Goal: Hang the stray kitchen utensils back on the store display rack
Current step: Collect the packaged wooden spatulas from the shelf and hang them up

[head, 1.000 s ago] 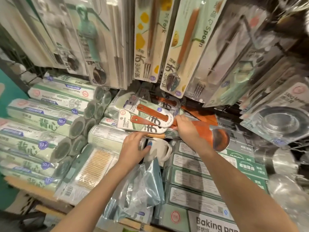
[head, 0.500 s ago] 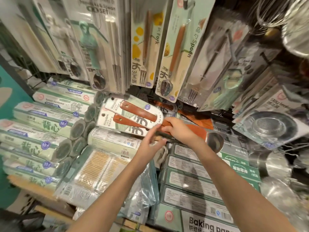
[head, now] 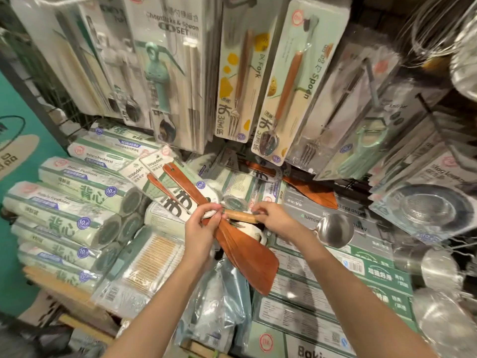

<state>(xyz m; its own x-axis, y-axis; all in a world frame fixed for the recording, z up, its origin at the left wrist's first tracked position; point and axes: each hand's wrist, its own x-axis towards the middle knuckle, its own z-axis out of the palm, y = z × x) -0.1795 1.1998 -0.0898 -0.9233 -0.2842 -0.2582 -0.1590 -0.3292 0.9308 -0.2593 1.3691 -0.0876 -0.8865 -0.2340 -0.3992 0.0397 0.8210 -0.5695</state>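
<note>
Two reddish wooden spatulas (head: pixel 245 251) with white "Wooden" card sleeves lie stacked, blades toward me, handles pointing up-left. My left hand (head: pixel 200 228) grips them at the neck, where the sleeves end. My right hand (head: pixel 273 219) holds the pale wooden handle of a steel ladle (head: pixel 335 229), whose bowl sticks out to the right. The ladle handle crosses over the spatulas between my hands. The display rack (head: pixel 436 109) above carries hanging packs of forks, spoons and chopstick sets. Another wooden spatula (head: pixel 312 191) lies further back on the boxes.
Rolls of green-labelled bags (head: pixel 67 218) are stacked at the left. Boxes of baking paper and foil (head: pixel 335 293) fill the lower right. A pack of cotton swabs (head: pixel 147 264) and foil pouches (head: pixel 219 306) lie in front. Sink strainers (head: pixel 428 210) hang at the right.
The spatulas have been lifted and swung so their blades point toward me. My left hand moved up and took hold of them. My right hand now holds the ladle handle.
</note>
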